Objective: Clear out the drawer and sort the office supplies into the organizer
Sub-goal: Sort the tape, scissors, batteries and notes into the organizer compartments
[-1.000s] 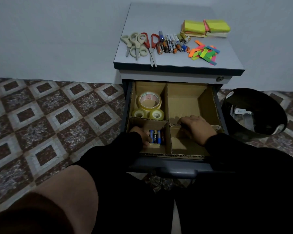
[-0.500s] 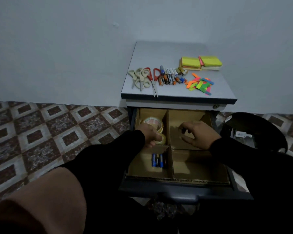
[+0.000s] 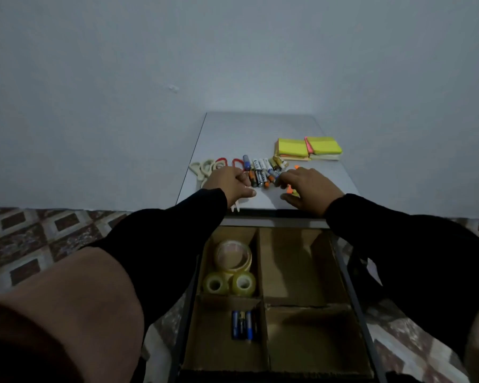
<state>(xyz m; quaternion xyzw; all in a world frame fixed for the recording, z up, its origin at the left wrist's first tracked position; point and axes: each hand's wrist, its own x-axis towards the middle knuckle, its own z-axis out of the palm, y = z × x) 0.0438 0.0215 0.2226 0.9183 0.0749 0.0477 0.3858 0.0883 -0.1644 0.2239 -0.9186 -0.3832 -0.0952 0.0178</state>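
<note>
organizer (image 3: 261, 261): tape rolls (image 3: 233, 255), batteries (image 3: 242, 325) | left hand (image 3: 228, 185) fingers curled, right hand (image 3: 306, 189) maybe pinching battery

Left hand (image 3: 231, 183): mid-frame, arm stretched forward, fingers curled under, thumb out.
Right hand (image 3: 307, 189): beside it, fingers bent downward.

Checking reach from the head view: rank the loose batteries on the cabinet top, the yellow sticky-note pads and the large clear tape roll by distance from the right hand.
1. Loose batteries, at the right hand fingertips.
2. Yellow sticky-note pads, behind it.
3. Large clear tape roll, down in the drawer's rear-left compartment.
</note>
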